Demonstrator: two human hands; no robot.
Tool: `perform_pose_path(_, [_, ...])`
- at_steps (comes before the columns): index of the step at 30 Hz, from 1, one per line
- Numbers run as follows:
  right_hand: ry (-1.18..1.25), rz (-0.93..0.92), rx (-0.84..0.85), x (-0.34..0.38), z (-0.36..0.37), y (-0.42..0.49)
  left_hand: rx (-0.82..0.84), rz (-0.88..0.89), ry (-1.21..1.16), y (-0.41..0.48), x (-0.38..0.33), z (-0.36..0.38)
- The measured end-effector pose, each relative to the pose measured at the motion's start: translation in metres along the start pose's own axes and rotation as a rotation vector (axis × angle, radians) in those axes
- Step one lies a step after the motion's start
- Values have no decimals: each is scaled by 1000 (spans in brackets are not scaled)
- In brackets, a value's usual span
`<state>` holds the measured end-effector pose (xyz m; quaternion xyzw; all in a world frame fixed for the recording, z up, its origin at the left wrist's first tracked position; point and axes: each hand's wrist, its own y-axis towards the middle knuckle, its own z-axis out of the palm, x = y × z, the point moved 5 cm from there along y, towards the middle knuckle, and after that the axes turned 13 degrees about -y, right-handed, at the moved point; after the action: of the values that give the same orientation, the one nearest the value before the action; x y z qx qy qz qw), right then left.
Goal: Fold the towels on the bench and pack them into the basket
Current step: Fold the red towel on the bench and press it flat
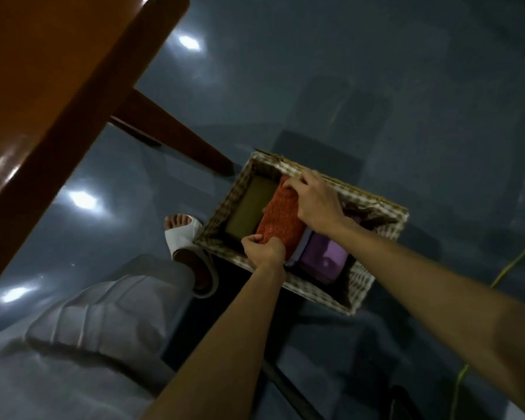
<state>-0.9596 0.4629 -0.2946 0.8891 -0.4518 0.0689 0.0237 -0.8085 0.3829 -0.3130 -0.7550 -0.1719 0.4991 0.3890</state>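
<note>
Three folded towels lie side by side in one woven basket (359,280), which stands on the floor (376,71) just beside a bench leg (176,131). An olive-green towel (249,207) is at the left end, an orange towel (281,219) is in the middle and a purple towel (325,253) is on the right. A thin grey-blue edge shows between the orange and the purple one; I cannot tell whether it is a fourth towel.

Both hands are on the orange towel. The left hand (262,250) pinches its near end with thumb and curled fingers, by the basket's near rim. The right hand (315,204) has its fingers curled over the far end, close to the far rim.

Around the basket the floor is dark, glossy grey, with four bright light reflections on it. The brown wooden bench (58,71) fills the upper left corner — only part of its top is in view. One foot in a white open-toed slipper (182,228) rests on the floor just left of the basket, below a knee in pale trousers (88,313). One thin green cable (512,262) runs along the floor at the right edge.
</note>
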Motion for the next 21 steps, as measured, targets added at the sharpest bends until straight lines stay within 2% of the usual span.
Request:
perform_pose_path(4, [-116,-188,-52,2,25,-13,42,-35,136,7,19,9])
perform_pose_path(7, [-176,-175,-91,-14,50,-23,94,-27,295,12,25,19])
perform_pose_path(10, [-148,-134,-221,-12,55,-23,169,18,575,18,22,28])
perform_pose_path(12, [-118,-39,-362,-7,44,-30,154,129,839,18,12,27])
perform_pose_path(14, [-117,68,-427,-2,40,-44,117,394,1103,16,1,30])
perform_pose_path(16, [-145,134,-340,2,57,-51,95,617,1226,16,-7,35])
perform_pose_path(18, [-188,187,-136,6,87,-53,155,738,1243,20,-16,39])
perform_pose_path(21, [-300,249,56,11,110,-56,489,976,1363,36,-21,60])
